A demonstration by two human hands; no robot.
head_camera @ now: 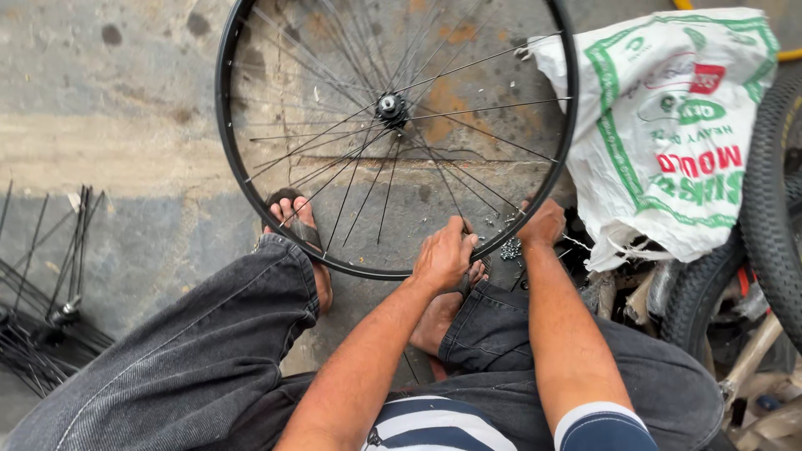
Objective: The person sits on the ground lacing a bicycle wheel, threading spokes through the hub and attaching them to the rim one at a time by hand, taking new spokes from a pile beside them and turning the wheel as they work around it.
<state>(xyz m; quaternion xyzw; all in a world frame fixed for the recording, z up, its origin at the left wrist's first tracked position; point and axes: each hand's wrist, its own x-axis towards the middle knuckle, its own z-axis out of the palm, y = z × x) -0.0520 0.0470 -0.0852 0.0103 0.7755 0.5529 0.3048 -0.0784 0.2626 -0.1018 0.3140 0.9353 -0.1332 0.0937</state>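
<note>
A black bicycle wheel rim with thin spokes and a small hub stands upright on the concrete between my feet. My left hand is closed around the lower part of the rim where a spoke meets it. My right hand rests at the rim's lower right, fingers curled downward beside a small pile of metal spoke nipples; what it holds is hidden. My knees in dark jeans frame the wheel, and my sandalled foot sits behind the rim.
A white woven sack with green and red print lies at right over bike parts. A knobby black tyre stands at far right. A bundle of loose black spokes lies on the floor at left.
</note>
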